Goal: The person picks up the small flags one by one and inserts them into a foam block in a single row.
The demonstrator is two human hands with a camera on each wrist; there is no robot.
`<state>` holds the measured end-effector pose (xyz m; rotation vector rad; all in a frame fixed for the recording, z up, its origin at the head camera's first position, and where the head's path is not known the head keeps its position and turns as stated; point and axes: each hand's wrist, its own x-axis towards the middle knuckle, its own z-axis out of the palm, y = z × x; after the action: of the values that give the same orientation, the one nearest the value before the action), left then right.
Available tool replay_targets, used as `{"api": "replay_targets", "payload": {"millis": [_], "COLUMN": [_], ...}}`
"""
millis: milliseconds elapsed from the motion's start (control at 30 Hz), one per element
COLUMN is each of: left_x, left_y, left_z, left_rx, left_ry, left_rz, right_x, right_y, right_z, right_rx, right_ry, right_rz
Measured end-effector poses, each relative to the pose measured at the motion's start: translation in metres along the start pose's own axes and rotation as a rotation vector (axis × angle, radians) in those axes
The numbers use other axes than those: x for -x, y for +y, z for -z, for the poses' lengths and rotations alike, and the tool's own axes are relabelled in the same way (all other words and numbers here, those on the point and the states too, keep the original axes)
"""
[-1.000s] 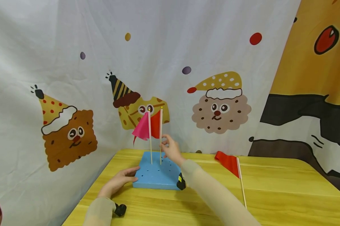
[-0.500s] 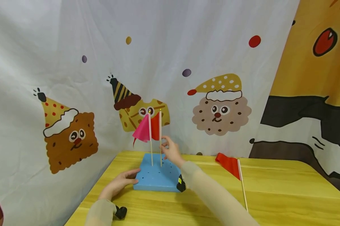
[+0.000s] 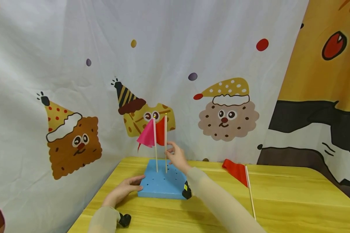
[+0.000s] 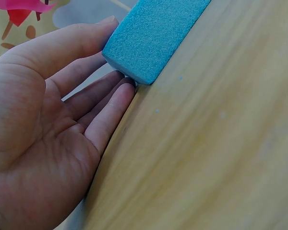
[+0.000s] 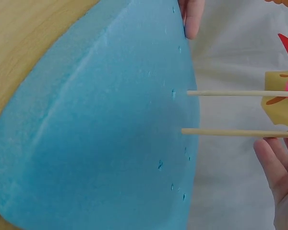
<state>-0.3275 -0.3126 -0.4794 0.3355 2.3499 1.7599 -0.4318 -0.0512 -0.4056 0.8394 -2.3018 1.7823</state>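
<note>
A blue foam block point(image 3: 163, 181) with small holes lies on the yellow wooden table point(image 3: 279, 200). Two flags stand in it on thin sticks, a pink flag point(image 3: 147, 136) and a red flag point(image 3: 161, 131). My right hand point(image 3: 175, 154) hovers just right of the red flag's stick point(image 5: 230, 132), fingers relaxed and not closed round it point(image 5: 278, 172). My left hand point(image 3: 128, 188) rests against the block's near left corner point(image 4: 144, 43), thumb on top and straight fingers point(image 4: 110, 103) at the edge. A second red flag point(image 3: 238, 171) lies flat on the table to the right.
A cloth backdrop point(image 3: 221, 64) printed with cartoon biscuit faces hangs close behind and to the left of the table. Black wrist-worn cameras point(image 3: 187, 191) sit on both forearms. Bare tabletop lies in front of the block and between it and the lying flag.
My right hand's fingertips have slipped a little off the red flag's stick to the right. The left hand and the block stay put; the view has shifted slightly.
</note>
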Motion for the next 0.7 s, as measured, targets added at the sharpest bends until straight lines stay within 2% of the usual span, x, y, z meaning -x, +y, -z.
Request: {"api": "replay_targets", "payload": {"millis": [333,500,700], "left_x": [0.002,0.001,0.001], "left_y": [0.002,0.002,0.001], "left_z": [0.0,-0.001,0.0], "left_rx": [0.01,0.003,0.004], "left_ry": [-0.003,-0.015,-0.01], "left_rz": [-0.001,-0.003,0.005], "right_x": [0.003,0.01,0.027], "right_y": [0.002,0.01,0.017], "right_z": [0.01,0.034,0.073], "right_rx": [-0.015,-0.049,-0.095], "right_ry": [-0.004,0.016,0.046], "right_rz": [-0.034,-0.064,-0.117]}}
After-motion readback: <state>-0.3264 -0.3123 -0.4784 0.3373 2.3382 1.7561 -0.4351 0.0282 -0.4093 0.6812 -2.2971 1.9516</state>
